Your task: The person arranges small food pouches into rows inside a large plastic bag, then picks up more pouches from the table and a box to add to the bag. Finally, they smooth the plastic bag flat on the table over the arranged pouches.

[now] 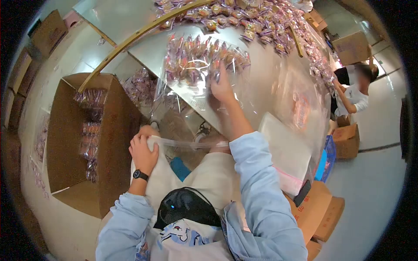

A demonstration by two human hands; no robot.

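A large clear plastic bag [180, 91] lies over the table's near edge and hangs toward my lap. Rows of small wrapped snack packets [191, 58] sit in its far end. My right hand [223, 88] reaches over the bag with fingers stretched out against the packets at the right; it appears to be inside the bag, its forearm crossing the bag's near edge. Above my left thigh, my left hand [144, 153] has its fingers curled at the left end of that edge, which runs taut between hand and forearm. Its fingertips are partly hidden.
Left stands an open cardboard box [122, 130] holding packed packets. A wooden strip [143, 32] borders the table, with loose packets [265, 24] heaped beyond. Flat plastic bags [285, 148] lie at right, near a black clip [302, 193]. Another person [355, 93] works at far right.
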